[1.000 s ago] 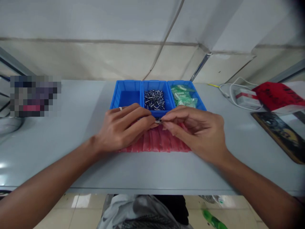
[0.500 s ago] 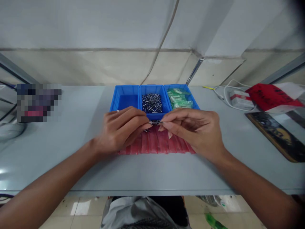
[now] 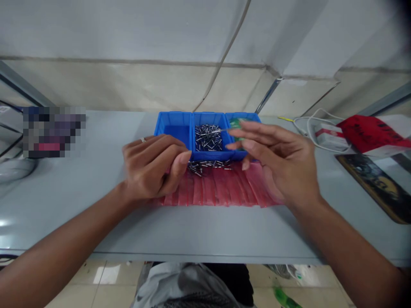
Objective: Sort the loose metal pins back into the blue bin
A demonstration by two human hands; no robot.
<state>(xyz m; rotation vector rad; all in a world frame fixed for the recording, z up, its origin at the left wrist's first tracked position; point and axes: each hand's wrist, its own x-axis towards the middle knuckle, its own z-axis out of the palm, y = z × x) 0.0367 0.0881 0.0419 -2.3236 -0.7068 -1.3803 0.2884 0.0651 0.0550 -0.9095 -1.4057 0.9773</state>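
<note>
My left hand (image 3: 156, 167), a ring on one finger, is closed in front of the left blue bin (image 3: 175, 115); what it may hold is hidden. My right hand (image 3: 279, 158) is raised before the right bin, its fingers apart and slightly blurred; a thin metal piece seems to be at its fingertips, too blurred to be sure. Many small metal pins (image 3: 208, 137) fill the middle bin. More pins (image 3: 210, 164) lie in front of it, along the top of a row of red plastic bags (image 3: 213, 190). Green packets (image 3: 238, 124) show in the right bin, partly behind my right hand.
To the right are a white box with a red band (image 3: 331, 136), a white cable, a red packet (image 3: 374, 131) and a dark patterned case (image 3: 375, 184). A blurred-out item and a grey rounded object (image 3: 19, 169) lie at the far left.
My hands have moved apart. The left has shifted left and curled in; the right has gone up and right with its fingers opened. More pins and red bags now show between them.
</note>
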